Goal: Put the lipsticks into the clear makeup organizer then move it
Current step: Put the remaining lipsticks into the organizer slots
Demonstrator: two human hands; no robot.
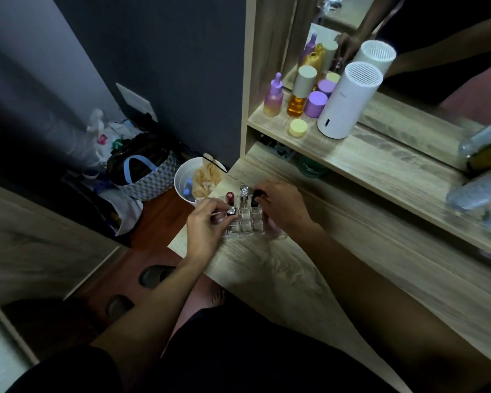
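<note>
The clear makeup organizer (245, 226) sits near the left end of the wooden dresser top (281, 268). In its back row stand a red lipstick (229, 198), a clear-capped lipstick (243, 195) and a black lipstick (255, 198). My left hand (207, 226) pinches a silver-topped lipstick (231, 211) at the organizer's left side, in or just over a slot. My right hand (284, 207) holds the black lipstick by its top. Part of the organizer's right side is hidden under my right hand.
A shelf above holds a purple dropper bottle (274, 95), an amber bottle (298, 100), purple jars (315, 103), a yellow jar (298, 128) and a white cylinder appliance (347, 100) before a mirror. Plastic bottles (476, 191) lie at right. A white bin (193, 178) and bags (145, 174) stand left on the floor.
</note>
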